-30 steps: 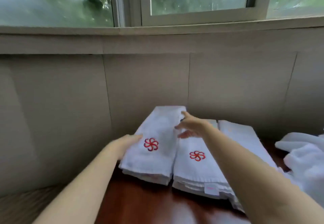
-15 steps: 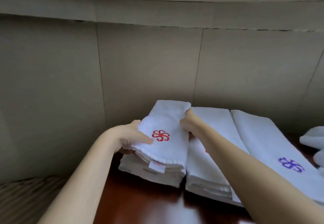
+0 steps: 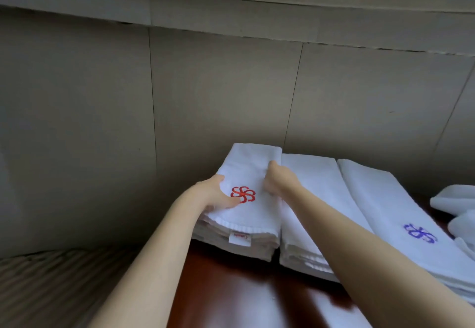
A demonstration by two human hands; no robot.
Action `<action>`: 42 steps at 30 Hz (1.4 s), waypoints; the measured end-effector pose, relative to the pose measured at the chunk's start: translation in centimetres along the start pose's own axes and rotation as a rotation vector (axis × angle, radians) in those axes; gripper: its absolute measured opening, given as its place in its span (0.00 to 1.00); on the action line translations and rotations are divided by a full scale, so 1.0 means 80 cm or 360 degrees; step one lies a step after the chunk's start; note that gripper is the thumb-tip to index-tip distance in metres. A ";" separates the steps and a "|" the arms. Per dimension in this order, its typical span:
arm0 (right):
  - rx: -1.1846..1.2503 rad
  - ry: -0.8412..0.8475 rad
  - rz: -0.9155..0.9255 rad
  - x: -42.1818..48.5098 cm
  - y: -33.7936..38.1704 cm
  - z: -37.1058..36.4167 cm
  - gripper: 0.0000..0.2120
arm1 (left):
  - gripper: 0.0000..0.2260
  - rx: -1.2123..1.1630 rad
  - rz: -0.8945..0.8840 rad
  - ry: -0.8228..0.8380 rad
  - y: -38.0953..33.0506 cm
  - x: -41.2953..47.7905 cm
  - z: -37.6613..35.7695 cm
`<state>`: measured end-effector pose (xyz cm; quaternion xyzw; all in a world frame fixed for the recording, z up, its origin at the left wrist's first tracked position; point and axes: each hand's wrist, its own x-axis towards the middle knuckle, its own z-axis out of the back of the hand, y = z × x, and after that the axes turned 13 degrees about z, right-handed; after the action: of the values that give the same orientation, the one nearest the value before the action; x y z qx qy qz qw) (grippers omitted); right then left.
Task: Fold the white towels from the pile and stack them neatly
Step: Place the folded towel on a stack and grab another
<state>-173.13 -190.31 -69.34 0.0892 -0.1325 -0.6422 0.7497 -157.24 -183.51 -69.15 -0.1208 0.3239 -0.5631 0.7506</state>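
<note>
- The left hand [image 3: 217,196] grips the left edge of the top folded white terry towel with a red pinwheel emblem [image 3: 250,181], thumb curled onto its face just beside the emblem, fingers tucked beneath.
- The right hand [image 3: 279,181] has its fingers curled over the same towel's right edge, at about three o'clock from the emblem, pressing into the seam against the neighbouring stack.
- That towel tops the left stack of folded white towels [image 3: 231,240] at the back left of the dark red-brown wooden tabletop [image 3: 231,289], close to the grey panelled wall [image 3: 218,91].
- To do this step well, I would square the towel's ribbed hem and tag flush with the layers below, then ease both hands out sideways without dragging it.
- At three o'clock from it sits a middle stack of folded white towels [image 3: 316,199], touching it; further on lies a long folded white towel with a blue emblem [image 3: 401,214].
- At the far right edge, unfolded white towels [image 3: 455,207] wait in a loose pile.
- No containers show; the stacks rest directly on the table.
</note>
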 end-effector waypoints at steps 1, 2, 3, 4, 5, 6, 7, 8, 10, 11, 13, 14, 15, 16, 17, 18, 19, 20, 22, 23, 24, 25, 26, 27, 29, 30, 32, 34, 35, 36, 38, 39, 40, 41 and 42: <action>-0.0024 0.0012 -0.0030 -0.002 0.000 0.003 0.11 | 0.39 0.0004 -0.0011 0.0028 0.001 0.000 0.000; -0.0040 0.0018 -0.0057 -0.004 -0.001 0.006 0.06 | 0.39 0.0019 -0.0016 0.0056 0.002 -0.001 0.000; -0.0075 0.0017 -0.0071 -0.006 -0.002 0.007 0.02 | 0.40 0.0048 -0.0009 0.0080 0.002 -0.001 -0.001; -0.0123 -0.0002 -0.0078 -0.010 -0.003 0.005 0.03 | 0.39 0.0094 0.0012 0.0093 0.003 -0.001 -0.001; -0.0232 -0.0034 -0.0054 -0.016 -0.003 0.001 0.04 | 0.39 0.0167 0.0050 0.0085 0.002 -0.002 0.000; -0.0389 -0.0114 0.0003 -0.021 -0.003 -0.007 0.08 | 0.38 0.0271 0.0096 0.0033 0.002 -0.004 0.000; -0.0555 -0.0206 0.0080 -0.023 -0.005 -0.015 0.13 | 0.36 0.0398 0.0109 -0.0082 0.000 -0.005 -0.002; -0.0689 -0.0269 0.0163 -0.022 -0.008 -0.022 0.15 | 0.33 0.0522 0.0048 -0.0241 -0.003 -0.004 -0.006; -0.0697 -0.0200 0.0273 -0.017 -0.014 -0.029 0.19 | 0.26 0.0678 -0.0237 -0.0467 -0.011 -0.002 -0.027; -0.0610 -0.0097 0.0287 -0.014 -0.019 -0.028 0.22 | 0.25 0.0712 -0.0354 -0.0496 -0.013 -0.002 -0.042; -0.0430 0.0112 0.0280 -0.015 -0.029 -0.020 0.27 | 0.25 0.0733 -0.0390 -0.0558 -0.014 -0.004 -0.068; -0.0381 0.0199 0.0301 -0.019 -0.033 -0.014 0.30 | 0.24 0.0734 -0.0370 -0.0610 -0.012 -0.005 -0.075; -0.0374 0.0283 0.0345 -0.027 -0.036 -0.007 0.30 | 0.24 0.0743 -0.0356 -0.0641 -0.010 -0.010 -0.079; -0.0391 0.0369 0.0404 -0.038 -0.039 -0.001 0.29 | 0.23 0.0749 -0.0353 -0.0642 -0.009 -0.016 -0.080; -0.0409 0.0454 0.0477 -0.053 -0.041 0.005 0.28 | 0.22 0.0747 -0.0369 -0.0608 -0.008 -0.025 -0.079; -0.0416 0.0533 0.0552 -0.071 -0.043 0.012 0.27 | 0.21 0.0745 -0.0407 -0.0545 -0.009 -0.037 -0.079; -0.0420 0.0597 0.0623 -0.093 -0.046 0.017 0.26 | 0.21 0.0747 -0.0462 -0.0477 -0.011 -0.050 -0.080; -0.0420 0.0632 0.0683 -0.117 -0.052 0.022 0.25 | 0.20 0.0753 -0.0521 -0.0408 -0.014 -0.066 -0.082; -0.0416 0.0578 0.0772 -0.167 -0.072 0.037 0.24 | 0.20 0.0763 -0.0599 -0.0272 -0.020 -0.103 -0.088; -0.0427 0.0503 0.0797 -0.194 -0.086 0.049 0.24 | 0.19 0.0782 -0.0630 -0.0228 -0.025 -0.122 -0.090; -0.0438 0.0420 0.0794 -0.220 -0.104 0.063 0.24 | 0.19 0.0803 -0.0663 -0.0207 -0.030 -0.139 -0.093; -0.0436 0.0343 0.0756 -0.247 -0.124 0.079 0.24 | 0.19 0.0803 -0.0698 -0.0200 -0.036 -0.156 -0.097; -0.0416 0.0275 0.0680 -0.273 -0.148 0.096 0.24 | 0.18 0.0769 -0.0734 -0.0191 -0.043 -0.171 -0.102; -0.0379 0.0215 0.0572 -0.299 -0.175 0.114 0.23 | 0.17 0.0709 -0.0777 -0.0176 -0.052 -0.186 -0.109; -0.0327 0.0101 0.0338 -0.355 -0.229 0.150 0.21 | 0.15 0.0592 -0.0874 -0.0127 -0.073 -0.213 -0.127; -0.0344 0.0036 0.0237 -0.382 -0.255 0.168 0.21 | 0.14 0.0558 -0.0920 -0.0085 -0.086 -0.227 -0.138; -0.0412 -0.0136 0.0072 -0.434 -0.302 0.206 0.20 | 0.15 0.0543 -0.0991 0.0019 -0.121 -0.253 -0.160; -0.0538 -0.0390 -0.0026 -0.478 -0.340 0.245 0.20 | 0.16 0.0568 -0.1050 0.0087 -0.166 -0.277 -0.184; -0.0611 -0.0513 -0.0072 -0.495 -0.356 0.266 0.21 | 0.16 0.0566 -0.1085 0.0104 -0.191 -0.288 -0.196; -0.0679 -0.0609 -0.0137 -0.510 -0.371 0.285 0.23 | 0.16 0.0529 -0.1127 0.0125 -0.217 -0.300 -0.208; -0.0787 -0.0688 -0.0330 -0.532 -0.399 0.316 0.27 | 0.16 0.0414 -0.1220 0.0159 -0.267 -0.325 -0.234; -0.0796 -0.0688 -0.0455 -0.541 -0.412 0.328 0.29 | 0.17 0.0369 -0.1272 0.0165 -0.292 -0.338 -0.248; -0.0785 -0.0686 -0.0565 -0.547 -0.425 0.336 0.31 | 0.17 0.0329 -0.1318 0.0175 -0.315 -0.349 -0.262; -0.0777 -0.0686 -0.0644 -0.553 -0.438 0.340 0.30 | 0.17 0.0280 -0.1344 0.0201 -0.337 -0.361 -0.277; -0.0780 -0.0682 -0.0693 -0.560 -0.449 0.342 0.27 | 0.18 0.0219 -0.1349 0.0239 -0.357 -0.372 -0.292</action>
<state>-221.75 -150.86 -58.04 -0.2025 -0.1068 -0.8029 0.5504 -198.35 -161.37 -60.91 -0.1515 0.2612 -0.8489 0.4338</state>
